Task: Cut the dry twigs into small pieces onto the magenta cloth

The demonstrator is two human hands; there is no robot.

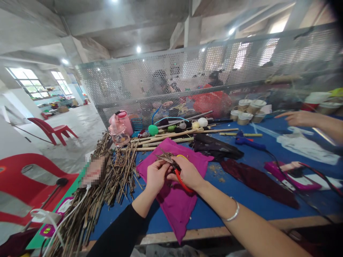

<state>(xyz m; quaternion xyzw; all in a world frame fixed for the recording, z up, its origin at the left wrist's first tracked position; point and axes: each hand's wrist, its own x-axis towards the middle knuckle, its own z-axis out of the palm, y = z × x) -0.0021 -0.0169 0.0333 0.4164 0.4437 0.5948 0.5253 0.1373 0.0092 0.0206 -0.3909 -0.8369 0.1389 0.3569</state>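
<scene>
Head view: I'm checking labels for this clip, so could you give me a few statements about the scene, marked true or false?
1. The right hand holds the scissors. True.
2. The silver bangle is on the left wrist. False: it is on the right wrist.
3. The magenta cloth lies beneath both hands. True.
4. The dry stalks are piled to the picture's right of the cloth. False: they are piled to its left.
5. The green ball lies beyond the cloth, on its far side. True.
6. Another person's hand shows at the picture's left edge. False: it shows near the right edge.
</scene>
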